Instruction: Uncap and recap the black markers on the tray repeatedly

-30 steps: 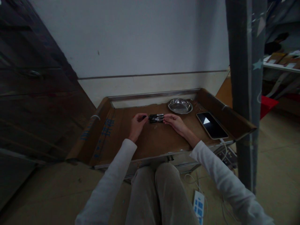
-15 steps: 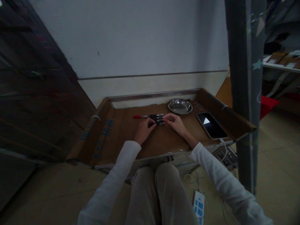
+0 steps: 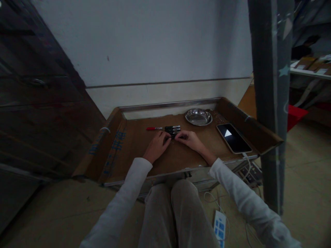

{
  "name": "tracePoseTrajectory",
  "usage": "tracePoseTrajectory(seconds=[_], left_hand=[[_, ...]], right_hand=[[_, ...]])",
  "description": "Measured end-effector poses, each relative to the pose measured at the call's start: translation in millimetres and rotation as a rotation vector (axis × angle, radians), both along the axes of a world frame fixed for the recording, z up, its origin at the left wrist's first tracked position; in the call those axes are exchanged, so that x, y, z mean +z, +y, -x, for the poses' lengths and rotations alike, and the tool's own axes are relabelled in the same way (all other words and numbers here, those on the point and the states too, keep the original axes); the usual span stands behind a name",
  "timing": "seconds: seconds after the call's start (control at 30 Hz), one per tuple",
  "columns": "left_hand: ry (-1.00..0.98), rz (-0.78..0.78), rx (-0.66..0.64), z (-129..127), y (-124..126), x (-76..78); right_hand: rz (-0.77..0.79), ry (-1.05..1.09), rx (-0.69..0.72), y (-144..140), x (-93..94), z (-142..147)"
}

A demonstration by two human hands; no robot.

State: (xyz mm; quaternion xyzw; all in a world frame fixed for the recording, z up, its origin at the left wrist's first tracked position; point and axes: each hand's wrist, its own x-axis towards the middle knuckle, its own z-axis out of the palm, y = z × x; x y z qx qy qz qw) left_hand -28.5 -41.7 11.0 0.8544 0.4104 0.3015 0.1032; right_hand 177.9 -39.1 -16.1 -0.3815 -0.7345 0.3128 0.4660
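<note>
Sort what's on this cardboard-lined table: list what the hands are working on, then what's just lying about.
In hand:
- black markers, a small row that both hands meet at
- left hand, fingertips at the row
- right hand, fingertips at the row

Lying about:
- red marker, left of the row
- metal dish
- phone, screen lit
- table

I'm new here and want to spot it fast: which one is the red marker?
Find the cardboard-lined tray against the white wall. Just beyond the left hand lies a row of black markers; the red marker lies left of them, apart, the only red one.
</note>
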Motion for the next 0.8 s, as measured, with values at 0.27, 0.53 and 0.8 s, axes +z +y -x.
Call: tracePoseTrajectory(seconds=[0.27, 0.53, 0.8], left_hand=[[0.068, 0.042, -0.069, 4, 3, -11.2], [0.021, -0.018, 0.003, 0, 11, -8.2], [0.045, -0.008, -0.029, -3, 23, -5.0]], right_hand=[[-0.067, -0.143, 0.054, -9, 3.3, -4], [-0.202, -0.255, -0.133, -15, 8.1, -7], [-0.243, -0.407, -0.182, -6, 2.1, -3]])
